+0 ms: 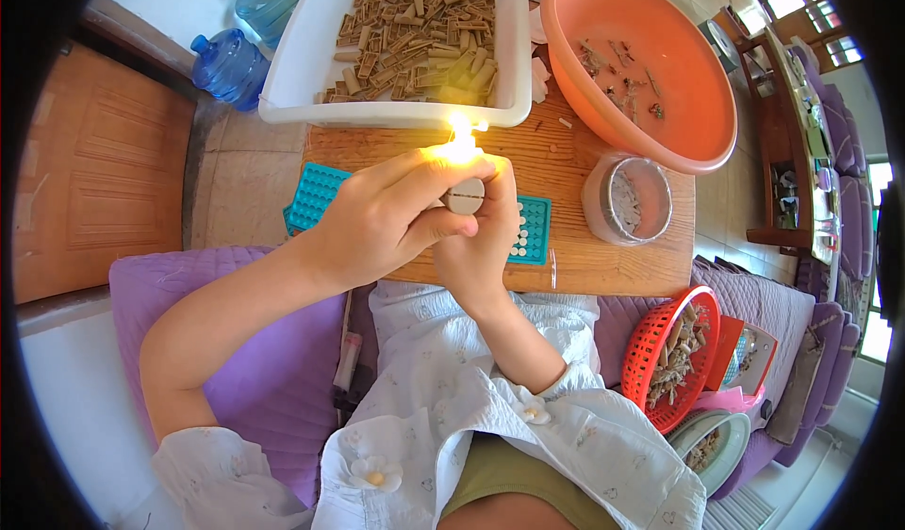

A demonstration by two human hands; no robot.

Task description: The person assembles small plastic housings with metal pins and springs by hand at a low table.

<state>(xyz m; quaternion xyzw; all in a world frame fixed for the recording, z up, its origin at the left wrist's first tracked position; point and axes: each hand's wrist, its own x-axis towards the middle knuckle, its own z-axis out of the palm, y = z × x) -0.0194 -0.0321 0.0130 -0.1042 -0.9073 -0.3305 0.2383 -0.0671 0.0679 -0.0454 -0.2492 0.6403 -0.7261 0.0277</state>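
Observation:
Both hands meet above the middle of the wooden table. My left hand (372, 205) has its fingers bent round a small greyish-brown piece with a round, grooved end (464, 196). From the other side my right hand (485, 238) closes on the same piece, and its fingers are partly hidden. A very bright yellow-white light (460, 144) glares just beyond the fingertips; its source cannot be made out. Beneath the hands lie a teal tray of small round wells (320, 191) and a second teal tray (535, 228) with white round pieces in some wells.
At the back stands a white bin (396, 114) full of tan plastic pieces. An orange basin (679, 125) with small metal-looking bits and a clear tub (603, 219) sit right. A red basket (650, 342) rests on the purple seat. Blue water jugs (231, 68) stand back left.

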